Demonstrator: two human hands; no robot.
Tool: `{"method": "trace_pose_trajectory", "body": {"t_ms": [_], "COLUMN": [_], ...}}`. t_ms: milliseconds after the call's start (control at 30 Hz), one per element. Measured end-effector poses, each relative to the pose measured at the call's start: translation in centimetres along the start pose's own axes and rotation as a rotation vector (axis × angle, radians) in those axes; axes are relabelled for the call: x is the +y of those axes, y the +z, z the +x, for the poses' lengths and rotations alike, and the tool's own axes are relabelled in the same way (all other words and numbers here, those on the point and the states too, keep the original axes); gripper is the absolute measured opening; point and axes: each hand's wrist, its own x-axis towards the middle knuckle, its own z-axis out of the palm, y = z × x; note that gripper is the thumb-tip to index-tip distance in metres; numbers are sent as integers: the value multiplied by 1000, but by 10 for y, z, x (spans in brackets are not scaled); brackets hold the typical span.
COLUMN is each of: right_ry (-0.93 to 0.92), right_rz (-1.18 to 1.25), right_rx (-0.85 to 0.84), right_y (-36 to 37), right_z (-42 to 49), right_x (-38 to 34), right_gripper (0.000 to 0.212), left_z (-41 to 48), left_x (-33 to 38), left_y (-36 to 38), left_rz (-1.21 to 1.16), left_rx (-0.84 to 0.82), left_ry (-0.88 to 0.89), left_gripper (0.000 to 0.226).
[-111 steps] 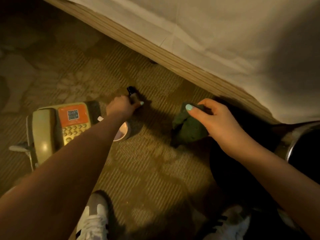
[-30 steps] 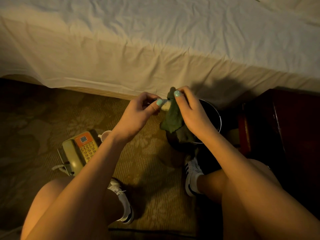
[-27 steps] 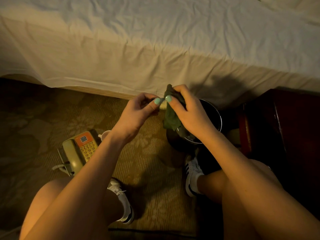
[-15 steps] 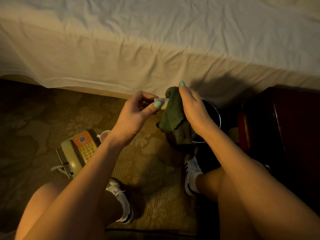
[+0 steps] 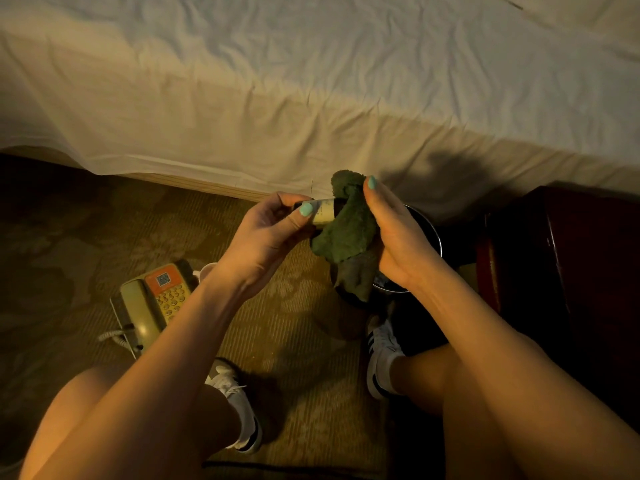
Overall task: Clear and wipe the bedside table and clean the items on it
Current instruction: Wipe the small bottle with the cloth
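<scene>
A: What has each hand got?
B: The left hand pinches a small bottle by its dark cap end, thumb and curled fingers closed round it. The right hand grips a green cloth that is wrapped over the bottle's other end; its thumb lies along the top of the cloth and the other fingers are hidden behind it.
A: Where is that, exactly?
B: Held up in the air in front of the knees, above the carpet and just short of the bed's edge. A tail of the cloth hangs down over the rim of a dark round bin, which sits right below the right hand.
A: And around them?
B: A white sheet drapes off the bed behind the hands. On the carpet to the left lies a beige telephone with its coiled cord, and a white cup just beside it — the left wrist covers most of the cup. The dark red bedside table stands at the right, near the bin. Two white sneakers with dark stripes are planted on the carpet.
A: Anything readable?
B: The bottle's pale label carries small print, too fine to read. The telephone has an orange panel with a QR-code sticker above its keypad — the key markings are blurred.
</scene>
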Motion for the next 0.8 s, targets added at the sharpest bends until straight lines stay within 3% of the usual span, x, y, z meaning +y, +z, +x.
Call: {"method": "trace_pose_trajectory", "body": {"t_ms": [100,200,400,500,733,800], "right_ry": [11,42,59,58,-70,-127], "right_rz": [104,224,89,159,121,55], "right_rx": [9,62,305,260,60,108], "right_y": [1,3,-10,-18,-7,6], "right_z": [-1,1,4,-1,-13,-11], "right_x": [2,5,13,10,-3,2], "right_gripper": [31,35,23,22,36,23], "left_z": [0,1,2,7,4,2], "left_x": [-3,-2,1,-1,-5,-10], "left_y": [5,16,18,10,24,35], "left_rz": [-102,-157,-244,-309,-345,-282], "left_rx": [3,64,145,221,180,145], "left_ry": [-7,-33,-54,-40,34,41], "left_gripper": [46,23,9,6,10,13]}}
